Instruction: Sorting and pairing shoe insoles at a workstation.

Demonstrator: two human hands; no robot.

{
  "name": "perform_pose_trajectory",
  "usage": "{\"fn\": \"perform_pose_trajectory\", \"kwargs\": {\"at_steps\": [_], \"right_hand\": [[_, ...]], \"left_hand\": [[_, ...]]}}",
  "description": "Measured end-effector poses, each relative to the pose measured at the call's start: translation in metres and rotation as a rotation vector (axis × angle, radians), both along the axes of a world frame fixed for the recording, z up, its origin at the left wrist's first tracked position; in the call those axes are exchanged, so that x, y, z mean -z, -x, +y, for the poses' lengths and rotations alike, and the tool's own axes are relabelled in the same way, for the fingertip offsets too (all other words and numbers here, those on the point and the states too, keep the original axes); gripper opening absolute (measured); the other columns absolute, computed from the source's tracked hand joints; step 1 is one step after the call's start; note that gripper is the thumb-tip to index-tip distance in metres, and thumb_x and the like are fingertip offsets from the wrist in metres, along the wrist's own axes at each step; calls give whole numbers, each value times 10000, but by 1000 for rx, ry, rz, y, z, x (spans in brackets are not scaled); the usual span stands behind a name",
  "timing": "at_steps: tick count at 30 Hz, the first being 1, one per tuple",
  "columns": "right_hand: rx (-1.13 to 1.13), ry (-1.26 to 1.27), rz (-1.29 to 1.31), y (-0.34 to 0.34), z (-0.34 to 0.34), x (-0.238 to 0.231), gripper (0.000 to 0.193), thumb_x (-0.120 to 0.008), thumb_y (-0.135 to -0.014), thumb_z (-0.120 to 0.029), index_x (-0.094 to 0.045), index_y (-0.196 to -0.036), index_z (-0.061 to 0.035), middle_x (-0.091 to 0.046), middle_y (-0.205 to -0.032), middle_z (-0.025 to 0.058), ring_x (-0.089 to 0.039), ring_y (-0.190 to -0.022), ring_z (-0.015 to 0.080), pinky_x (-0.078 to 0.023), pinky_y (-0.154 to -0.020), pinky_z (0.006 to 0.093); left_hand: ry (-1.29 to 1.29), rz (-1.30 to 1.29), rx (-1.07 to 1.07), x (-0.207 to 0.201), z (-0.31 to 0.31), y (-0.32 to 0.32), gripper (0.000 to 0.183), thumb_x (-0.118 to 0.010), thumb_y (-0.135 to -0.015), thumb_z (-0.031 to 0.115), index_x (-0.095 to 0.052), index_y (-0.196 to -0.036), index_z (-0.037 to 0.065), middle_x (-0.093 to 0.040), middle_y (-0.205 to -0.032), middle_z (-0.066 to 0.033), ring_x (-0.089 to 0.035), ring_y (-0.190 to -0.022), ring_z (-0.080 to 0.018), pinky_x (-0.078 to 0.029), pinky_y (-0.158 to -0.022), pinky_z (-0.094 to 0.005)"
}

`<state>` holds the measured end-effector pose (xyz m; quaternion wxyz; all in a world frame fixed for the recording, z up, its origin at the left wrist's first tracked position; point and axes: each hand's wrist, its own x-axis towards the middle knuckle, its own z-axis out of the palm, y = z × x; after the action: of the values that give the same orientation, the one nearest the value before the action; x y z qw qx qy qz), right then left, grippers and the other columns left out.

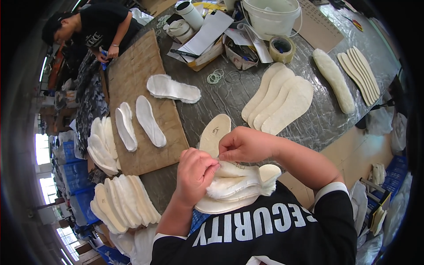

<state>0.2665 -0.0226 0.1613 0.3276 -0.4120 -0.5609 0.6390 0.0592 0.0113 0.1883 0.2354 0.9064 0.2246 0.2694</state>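
A stack of cream fleece insoles (234, 187) is held close in front of my chest, their fluffy sides showing between the flat soles. My left hand (194, 174) is closed on the stack's left end. My right hand (245, 145) pinches at its upper edge, fingertips meeting those of the left; what lies between them is hidden. A thin pale line runs along the stack beside the right fingers; I cannot tell if it is a band. Just beyond the hands shows a flat insole (215, 131) with a handwritten mark.
Fanned insoles (282, 99) lie ahead, with more at the far right. A wooden board (145, 66) carries loose fleece insoles; stacked ones (126, 203) stand left. Rubber bands (215, 76), tape (282, 48) and a white bucket (271, 20) sit farther back. A co-worker (99, 31) bends at far left.
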Motion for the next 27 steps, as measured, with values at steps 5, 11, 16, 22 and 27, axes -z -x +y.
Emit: {"fn": "perform_pose_trajectory", "kwargs": {"at_steps": [5,11,16,22,27], "right_hand": [[-74,70,-56,0,8,-6,140,-651,-828,-121,-636,-780,10,-589,-611,37,-523,-577,79,-428,-541,263],[-100,-66,-248,-1,11,-14,157,-682,-784,-143,-654,-797,11,-639,-660,88,-577,-584,151,-463,-571,296],[-149,-103,-294,-2,10,-10,159,-677,-759,-139,-666,-816,9,-659,-702,116,-620,-616,208,-486,-597,318],[-229,-211,-534,4,11,-20,172,-653,-745,-154,-674,-802,7,-645,-679,136,-616,-613,262,-484,-599,345],[-186,-88,-351,-7,10,-17,167,-650,-728,-152,-672,-777,6,-626,-665,168,-613,-612,297,-481,-595,367]], "left_hand": [[-21,79,47,0,0,-4,239,-701,-629,-36,-545,-786,54,-557,-804,-75,-526,-752,-265,-399,-697,-356],[-119,75,97,0,2,-4,244,-703,-628,-21,-531,-775,71,-580,-820,-57,-542,-737,-258,-390,-706,-377],[-92,79,130,3,-1,-4,232,-699,-637,-5,-547,-795,71,-588,-829,-68,-552,-742,-238,-384,-725,-374],[-97,64,257,7,3,-6,170,-642,-654,18,-517,-758,65,-576,-807,-81,-544,-726,-240,-396,-696,-369],[-161,59,296,6,2,-9,170,-640,-646,41,-493,-728,62,-557,-801,-78,-538,-722,-241,-409,-703,-362]]}}
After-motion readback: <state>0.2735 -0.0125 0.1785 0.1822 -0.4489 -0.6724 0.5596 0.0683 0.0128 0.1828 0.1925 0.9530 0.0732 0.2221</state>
